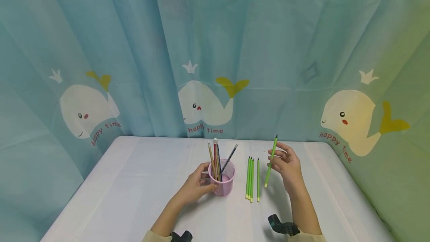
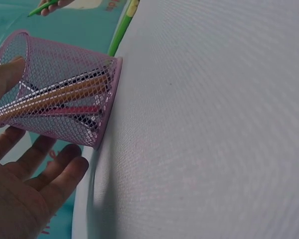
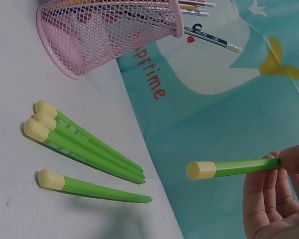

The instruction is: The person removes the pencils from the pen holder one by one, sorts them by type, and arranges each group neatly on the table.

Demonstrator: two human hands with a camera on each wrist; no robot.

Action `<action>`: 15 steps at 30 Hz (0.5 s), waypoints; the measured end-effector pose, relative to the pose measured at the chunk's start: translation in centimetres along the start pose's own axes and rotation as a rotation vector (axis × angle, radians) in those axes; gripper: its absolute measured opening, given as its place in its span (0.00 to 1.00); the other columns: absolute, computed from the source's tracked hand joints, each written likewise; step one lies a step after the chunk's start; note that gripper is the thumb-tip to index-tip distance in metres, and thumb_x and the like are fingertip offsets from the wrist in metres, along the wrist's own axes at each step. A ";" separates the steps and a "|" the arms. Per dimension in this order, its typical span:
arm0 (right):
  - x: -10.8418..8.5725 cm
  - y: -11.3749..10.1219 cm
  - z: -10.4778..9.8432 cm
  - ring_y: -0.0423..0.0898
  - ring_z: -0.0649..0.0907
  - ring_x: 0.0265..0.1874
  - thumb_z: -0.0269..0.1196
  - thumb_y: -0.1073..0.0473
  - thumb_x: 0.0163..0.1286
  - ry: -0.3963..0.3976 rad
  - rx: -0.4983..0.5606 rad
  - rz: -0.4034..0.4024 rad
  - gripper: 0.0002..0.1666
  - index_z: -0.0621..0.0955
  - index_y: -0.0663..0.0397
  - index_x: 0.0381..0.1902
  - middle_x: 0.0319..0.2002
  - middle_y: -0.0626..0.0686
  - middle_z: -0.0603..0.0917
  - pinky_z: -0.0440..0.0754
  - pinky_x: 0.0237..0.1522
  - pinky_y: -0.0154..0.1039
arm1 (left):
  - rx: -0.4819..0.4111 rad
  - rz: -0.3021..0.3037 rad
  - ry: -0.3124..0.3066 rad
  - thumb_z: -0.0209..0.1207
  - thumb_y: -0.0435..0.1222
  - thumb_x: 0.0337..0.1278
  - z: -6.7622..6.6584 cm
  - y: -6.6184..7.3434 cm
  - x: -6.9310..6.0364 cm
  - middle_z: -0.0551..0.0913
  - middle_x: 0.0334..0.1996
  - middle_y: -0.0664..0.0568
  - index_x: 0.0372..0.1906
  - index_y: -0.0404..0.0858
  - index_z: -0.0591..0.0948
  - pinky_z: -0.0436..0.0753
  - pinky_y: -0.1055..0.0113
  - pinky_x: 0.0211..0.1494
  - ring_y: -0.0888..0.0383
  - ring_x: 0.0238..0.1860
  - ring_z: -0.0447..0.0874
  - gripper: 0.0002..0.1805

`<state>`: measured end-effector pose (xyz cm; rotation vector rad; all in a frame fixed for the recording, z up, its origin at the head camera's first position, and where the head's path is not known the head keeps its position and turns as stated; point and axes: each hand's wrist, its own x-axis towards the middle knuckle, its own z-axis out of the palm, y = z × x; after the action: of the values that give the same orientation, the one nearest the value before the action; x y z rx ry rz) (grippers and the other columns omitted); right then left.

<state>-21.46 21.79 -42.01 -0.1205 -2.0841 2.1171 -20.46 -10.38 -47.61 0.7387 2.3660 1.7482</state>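
Pinching a green pencil (image 3: pixel 239 168) between thumb and fingers, the right-hand grip (image 1: pixel 287 165) is hovering above the white counter (image 1: pixel 144 182), just right of four loose green pencils (image 1: pixel 252 180). Seen from the head, the held pencil is standing steeply, dark tip up and pale yellow end down, with the right forearm reaching forward from the lower edge and the fingers pointing left. Meanwhile the left-hand grip (image 1: pixel 195 188) is clasping the near-left side of a pink mesh cup (image 1: pixel 226 189), thumb in front and fingers behind, its forearm slanting up and rightward. The cup is standing upright on the counter, left of the loose pencils, and is holding several mixed pencils (image 1: pixel 216 163), one leaning to the right. Through the mesh, the left wrist view is revealing their orange and red barrels low inside; it is also showing the lower fingers spreading clear of the cup's wall, while the loose pencils are mostly hiding behind the base. Only the right wrist view is bringing out small lettering on the loose pencils' barrels, three of which are lying close together and the fourth slightly apart.
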 end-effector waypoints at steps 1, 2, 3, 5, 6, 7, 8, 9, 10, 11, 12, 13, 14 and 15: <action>0.1 0.1 0.0 0.39 0.85 0.42 0.58 0.73 0.68 0.004 -0.004 0.002 0.33 0.66 0.54 0.70 0.46 0.49 0.84 0.88 0.42 0.34 | -0.005 -0.001 0.000 0.68 0.35 0.58 0.0 0.0 0.0 0.75 0.61 0.35 0.70 0.35 0.64 0.81 0.53 0.63 0.39 0.59 0.80 0.37; 0.1 0.2 0.0 0.39 0.85 0.42 0.58 0.73 0.68 0.009 -0.009 0.004 0.33 0.67 0.54 0.70 0.45 0.47 0.84 0.88 0.42 0.34 | -0.008 0.000 -0.001 0.68 0.35 0.58 0.0 0.0 0.0 0.75 0.61 0.35 0.70 0.35 0.64 0.81 0.53 0.63 0.39 0.59 0.80 0.37; 0.2 0.3 0.0 0.39 0.85 0.42 0.58 0.73 0.68 0.014 -0.015 0.006 0.33 0.67 0.53 0.69 0.44 0.47 0.84 0.88 0.42 0.34 | -0.013 -0.002 0.000 0.68 0.35 0.58 0.0 0.1 0.0 0.75 0.61 0.35 0.70 0.35 0.64 0.81 0.52 0.63 0.39 0.59 0.80 0.37; 0.3 0.5 -0.1 0.40 0.85 0.42 0.58 0.72 0.67 0.021 -0.024 0.015 0.33 0.67 0.52 0.69 0.45 0.47 0.84 0.88 0.42 0.34 | -0.017 -0.004 -0.001 0.68 0.35 0.58 0.0 0.1 0.0 0.74 0.61 0.35 0.70 0.35 0.64 0.81 0.51 0.63 0.39 0.59 0.79 0.37; 0.4 0.6 -0.1 0.40 0.85 0.42 0.58 0.72 0.67 0.024 -0.026 0.020 0.33 0.67 0.52 0.69 0.45 0.48 0.84 0.88 0.42 0.35 | -0.015 -0.006 -0.001 0.68 0.35 0.58 0.0 0.2 0.0 0.74 0.62 0.35 0.70 0.35 0.64 0.81 0.51 0.63 0.39 0.59 0.79 0.37; 0.4 0.7 -0.1 0.40 0.85 0.42 0.58 0.72 0.67 0.028 -0.027 0.025 0.33 0.67 0.51 0.69 0.45 0.47 0.84 0.88 0.42 0.35 | -0.018 -0.007 0.000 0.68 0.35 0.58 0.0 0.2 -0.1 0.74 0.62 0.35 0.70 0.35 0.64 0.81 0.51 0.63 0.39 0.59 0.79 0.37; 0.5 0.8 -0.1 0.40 0.85 0.42 0.58 0.73 0.67 0.028 -0.028 0.029 0.33 0.67 0.51 0.69 0.45 0.48 0.84 0.88 0.41 0.35 | -0.018 -0.008 0.000 0.68 0.35 0.58 0.0 0.3 -0.1 0.74 0.62 0.35 0.70 0.35 0.64 0.80 0.51 0.63 0.38 0.60 0.79 0.38; 0.5 0.9 -0.1 0.40 0.85 0.41 0.58 0.73 0.67 0.028 -0.028 0.033 0.33 0.68 0.51 0.69 0.45 0.48 0.84 0.88 0.41 0.35 | -0.020 -0.009 0.002 0.68 0.34 0.57 0.0 0.3 -0.1 0.74 0.62 0.35 0.70 0.35 0.64 0.80 0.50 0.63 0.38 0.60 0.79 0.38; 0.6 1.0 -0.1 0.40 0.85 0.41 0.58 0.73 0.67 0.028 -0.026 0.035 0.33 0.67 0.51 0.69 0.45 0.48 0.84 0.88 0.41 0.35 | -0.021 -0.011 0.003 0.68 0.34 0.57 0.0 0.3 -0.1 0.73 0.62 0.35 0.70 0.35 0.64 0.80 0.50 0.63 0.39 0.60 0.79 0.38; 0.6 1.1 -0.1 0.40 0.85 0.41 0.58 0.73 0.67 0.028 -0.028 0.036 0.33 0.67 0.52 0.69 0.44 0.47 0.84 0.88 0.41 0.35 | -0.026 -0.012 0.005 0.68 0.34 0.57 0.0 0.3 -0.2 0.74 0.62 0.35 0.70 0.35 0.64 0.80 0.50 0.63 0.39 0.60 0.79 0.38; 0.7 1.1 -0.1 0.40 0.85 0.41 0.58 0.73 0.67 0.029 -0.030 0.039 0.33 0.67 0.52 0.69 0.44 0.47 0.84 0.88 0.40 0.35 | -0.028 -0.017 0.007 0.68 0.34 0.57 0.0 0.3 -0.2 0.74 0.62 0.35 0.70 0.35 0.64 0.80 0.50 0.63 0.39 0.60 0.79 0.38; 0.7 1.2 -0.1 0.39 0.85 0.40 0.58 0.73 0.67 0.030 -0.033 0.042 0.33 0.67 0.52 0.69 0.43 0.46 0.84 0.88 0.40 0.34 | -0.031 -0.019 0.007 0.68 0.34 0.57 0.0 0.3 -0.1 0.74 0.62 0.35 0.70 0.35 0.64 0.80 0.49 0.63 0.39 0.60 0.79 0.38; 0.7 1.2 -0.2 0.39 0.85 0.40 0.58 0.73 0.67 0.030 -0.034 0.046 0.34 0.67 0.52 0.69 0.43 0.45 0.84 0.88 0.40 0.34 | -0.031 -0.021 0.007 0.68 0.34 0.57 0.0 0.3 -0.1 0.74 0.62 0.36 0.70 0.35 0.64 0.80 0.50 0.63 0.40 0.60 0.79 0.38; 0.7 1.3 -0.2 0.39 0.85 0.40 0.58 0.73 0.67 0.030 -0.037 0.050 0.34 0.67 0.52 0.70 0.43 0.46 0.84 0.88 0.40 0.34 | -0.031 -0.020 0.006 0.68 0.34 0.57 0.1 0.2 -0.1 0.74 0.62 0.36 0.70 0.36 0.64 0.80 0.50 0.63 0.40 0.60 0.79 0.38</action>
<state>-22.20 22.08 -43.23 -0.2099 -2.1255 2.0910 -20.24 -10.34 -47.43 0.7038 2.3368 1.7773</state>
